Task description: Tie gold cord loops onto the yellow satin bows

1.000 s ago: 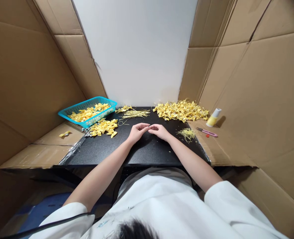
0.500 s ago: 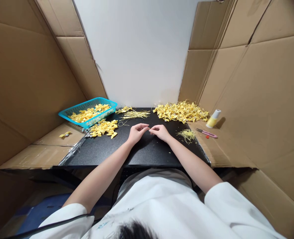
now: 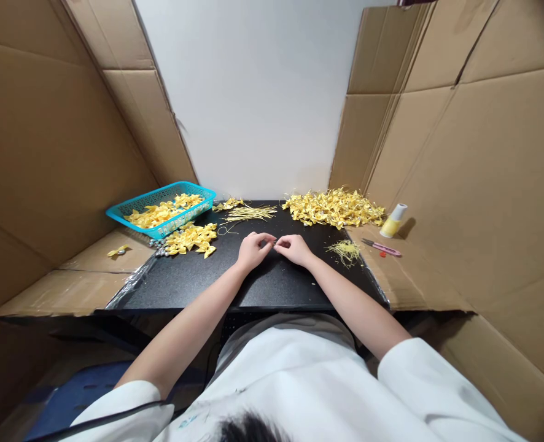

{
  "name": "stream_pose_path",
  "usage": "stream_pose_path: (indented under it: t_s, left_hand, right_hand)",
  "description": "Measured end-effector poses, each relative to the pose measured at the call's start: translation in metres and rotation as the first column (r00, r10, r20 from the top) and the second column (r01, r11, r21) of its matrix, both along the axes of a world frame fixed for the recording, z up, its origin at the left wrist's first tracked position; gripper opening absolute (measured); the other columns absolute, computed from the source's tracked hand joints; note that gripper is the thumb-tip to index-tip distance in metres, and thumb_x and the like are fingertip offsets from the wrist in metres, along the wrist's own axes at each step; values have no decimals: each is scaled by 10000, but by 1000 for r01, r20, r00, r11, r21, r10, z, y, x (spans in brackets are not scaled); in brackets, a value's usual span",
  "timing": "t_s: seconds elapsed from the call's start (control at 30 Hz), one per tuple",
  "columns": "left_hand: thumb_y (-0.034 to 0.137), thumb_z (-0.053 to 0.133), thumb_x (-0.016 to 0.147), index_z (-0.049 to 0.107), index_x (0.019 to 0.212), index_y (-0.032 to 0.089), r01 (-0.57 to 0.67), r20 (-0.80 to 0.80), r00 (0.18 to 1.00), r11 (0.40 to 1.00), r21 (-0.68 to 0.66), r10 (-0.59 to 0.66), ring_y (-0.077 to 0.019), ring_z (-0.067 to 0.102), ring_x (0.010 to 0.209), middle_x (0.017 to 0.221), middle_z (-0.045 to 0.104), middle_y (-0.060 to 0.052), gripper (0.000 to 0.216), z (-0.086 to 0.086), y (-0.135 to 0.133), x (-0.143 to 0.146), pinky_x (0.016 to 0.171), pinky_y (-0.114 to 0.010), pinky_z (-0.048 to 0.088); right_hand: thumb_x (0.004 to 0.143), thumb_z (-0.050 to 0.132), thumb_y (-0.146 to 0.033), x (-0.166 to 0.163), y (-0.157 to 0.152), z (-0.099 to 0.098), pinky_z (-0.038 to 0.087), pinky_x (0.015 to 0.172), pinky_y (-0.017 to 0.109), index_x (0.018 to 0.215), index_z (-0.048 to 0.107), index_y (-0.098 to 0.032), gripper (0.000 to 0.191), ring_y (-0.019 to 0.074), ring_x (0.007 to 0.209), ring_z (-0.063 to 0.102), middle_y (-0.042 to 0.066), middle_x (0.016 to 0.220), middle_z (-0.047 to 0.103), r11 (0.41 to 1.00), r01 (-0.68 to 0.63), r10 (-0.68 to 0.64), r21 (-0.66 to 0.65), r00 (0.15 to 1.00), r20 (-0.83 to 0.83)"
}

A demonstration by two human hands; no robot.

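Over the middle of the black table (image 3: 193, 285), my left hand (image 3: 254, 250) and my right hand (image 3: 295, 250) meet fingertip to fingertip. Both are closed in a pinch, and what sits between the fingers is too small and hidden to name. Just beyond them lies a bundle of thin yellow cords (image 3: 251, 212). To the left of my left hand is a pile of yellow ribbon bows (image 3: 191, 238), with silvery beads at its left side. A tangle of short yellow cord clippings (image 3: 345, 252) lies to the right of my right hand.
A turquoise basket (image 3: 161, 232) of yellow bows stands at the back left. A large heap of yellow bows (image 3: 334, 207) fills the back right. On the cardboard at right are a yellow thread spool (image 3: 393, 222), pink thread snips (image 3: 382, 247) and a red scrap (image 3: 383, 254). Cardboard walls (image 3: 497, 184) flank both sides.
My fingertips have shifted slightly and my hands sit a little lower in view. The piles, basket and tools stay in place.
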State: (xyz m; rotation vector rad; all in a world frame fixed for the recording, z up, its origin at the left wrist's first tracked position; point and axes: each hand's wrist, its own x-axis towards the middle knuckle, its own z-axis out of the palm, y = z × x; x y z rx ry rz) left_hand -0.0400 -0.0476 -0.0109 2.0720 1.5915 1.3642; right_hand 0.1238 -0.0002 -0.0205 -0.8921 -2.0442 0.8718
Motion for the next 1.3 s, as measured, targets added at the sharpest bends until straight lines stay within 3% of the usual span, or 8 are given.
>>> stream_pose_path:
  t_s: [0.23,0.83,1.3]
  left_hand:
    - [272,657,778,786,851,251,25,-57,998,1000,-16,-26,-215,524,720,719,721,-49,149,-3,5,-5,694,-316,414]
    - [252,558,845,718,771,207,58,-165,984,994,-91,-73,-223,533,802,776,722,-42,182,-1,3,-3,765,-329,427]
    - [286,508,865,673,728,184,49,-134,989,988,-148,-69,-210,580,775,767,716,-42,237,1,2,-2,740,-308,414]
  right_hand:
    - [751,604,-220,2,-2,2,398,596,256,681,697,-178,123,135,592,543,10,628,646,990,79,-83,116,996,37]
    - [769,607,-230,4,0,2,390,583,237,692,693,-183,125,122,585,547,3,643,664,977,132,-144,165,987,64]
    - [769,614,-192,5,-2,7,397,624,247,723,651,-189,60,120,613,526,-1,720,650,948,170,-185,268,982,32]
